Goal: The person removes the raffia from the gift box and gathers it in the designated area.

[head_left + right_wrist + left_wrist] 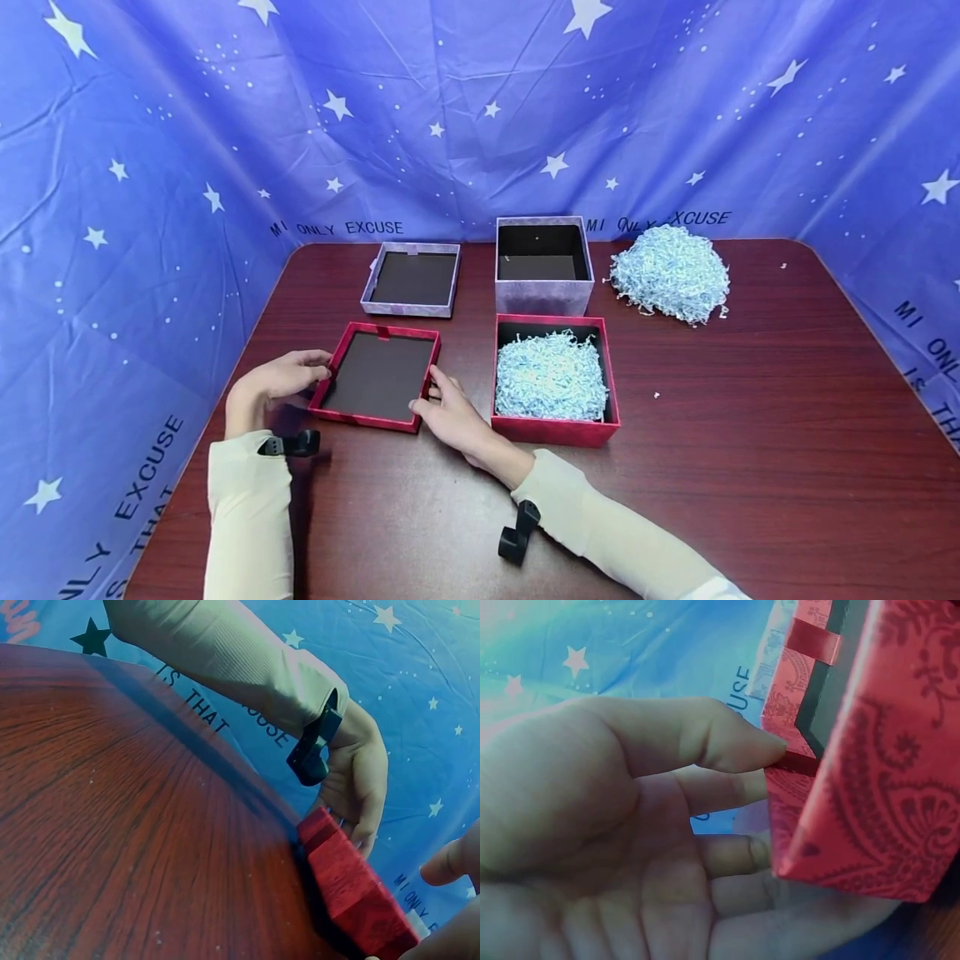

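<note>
A shallow red box lid (382,375) with a dark inside lies inner side up at the front left, close over the table. My left hand (285,379) grips its left side; in the left wrist view the thumb (742,746) is on the rim and the fingers are against the patterned outer wall. My right hand (457,421) holds the lid's right side, thumb over the rim near the front corner and fingers along the outside. Right of it stands a deep red box (555,431) with pale blue shredded paper (551,379) inside.
Behind stand a shallow lilac lid (408,309), inner side up, and an uncovered lilac box (543,296) with a dark inside. A heap of blue shredded paper (670,275) lies at the back right. A starry blue curtain (450,108) surrounds the dark wooden table (750,433).
</note>
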A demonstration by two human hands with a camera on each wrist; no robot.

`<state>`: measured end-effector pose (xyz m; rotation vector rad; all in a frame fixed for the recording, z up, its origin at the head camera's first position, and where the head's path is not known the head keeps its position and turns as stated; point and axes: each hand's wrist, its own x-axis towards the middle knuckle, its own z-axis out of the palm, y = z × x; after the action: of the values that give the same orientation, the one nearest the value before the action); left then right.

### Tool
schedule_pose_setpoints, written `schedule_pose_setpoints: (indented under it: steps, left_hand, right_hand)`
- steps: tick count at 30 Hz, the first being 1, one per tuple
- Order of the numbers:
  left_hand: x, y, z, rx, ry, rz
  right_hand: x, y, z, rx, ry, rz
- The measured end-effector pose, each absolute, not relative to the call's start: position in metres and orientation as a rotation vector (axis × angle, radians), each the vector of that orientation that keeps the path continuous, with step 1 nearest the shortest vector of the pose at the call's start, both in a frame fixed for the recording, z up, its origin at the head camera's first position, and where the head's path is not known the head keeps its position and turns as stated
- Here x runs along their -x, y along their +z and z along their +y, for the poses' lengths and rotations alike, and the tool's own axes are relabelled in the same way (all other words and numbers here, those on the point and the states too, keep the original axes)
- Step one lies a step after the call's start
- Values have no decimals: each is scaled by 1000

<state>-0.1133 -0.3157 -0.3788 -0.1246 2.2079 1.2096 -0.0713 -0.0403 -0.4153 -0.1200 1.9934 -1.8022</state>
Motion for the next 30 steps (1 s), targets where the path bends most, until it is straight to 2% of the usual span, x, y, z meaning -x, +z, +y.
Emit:
schedule_pose_setpoints:
  steps: [8, 16, 30]
  left_hand:
    - [116, -369, -309, 108, 1042, 2339]
    - [126, -336, -284, 93, 663, 2768]
    - [135, -323, -201, -227, 1146, 2704]
  right_hand:
    - [61, -384, -33, 316, -1783, 2046]
    - [61, -339, -14, 531, -1820, 2105]
    - [88, -316, 56, 631, -1834, 2336]
